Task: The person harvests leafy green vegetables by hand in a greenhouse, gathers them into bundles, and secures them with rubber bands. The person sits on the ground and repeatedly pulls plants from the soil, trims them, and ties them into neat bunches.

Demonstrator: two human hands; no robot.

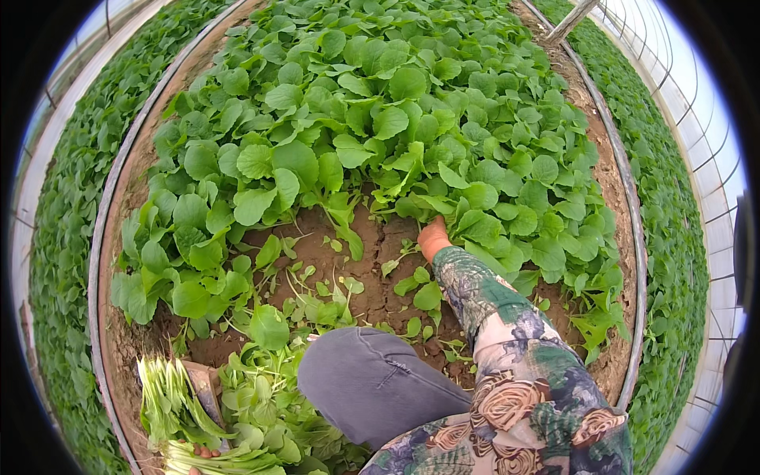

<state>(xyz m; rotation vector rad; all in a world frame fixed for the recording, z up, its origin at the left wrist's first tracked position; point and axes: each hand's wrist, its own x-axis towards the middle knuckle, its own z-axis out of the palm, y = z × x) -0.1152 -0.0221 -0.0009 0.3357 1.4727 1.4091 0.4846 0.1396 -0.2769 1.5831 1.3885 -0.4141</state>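
Note:
My right hand (435, 238) reaches in at the base of the leafy green plants (478, 222) at the near edge of the bed. Its fingers are hidden under the leaves, so their grip cannot be seen. Low at the left, only some fingertips of my left hand (205, 451) show, wrapped around a bunch of leafy greens (237, 462) with pale stems. Just beyond it, another bundle of pulled greens (169, 395) lies with its roots and white stems exposed, against a box-like edge (205, 386).
Bare soil (374, 267) with scattered small plants lies before my bent knee (380, 374). Loose greens (261, 392) are heaped left of the knee. Pipes (100, 237) edge the bed on both sides. A post (570, 24) stands far right, near the greenhouse wall (700, 136).

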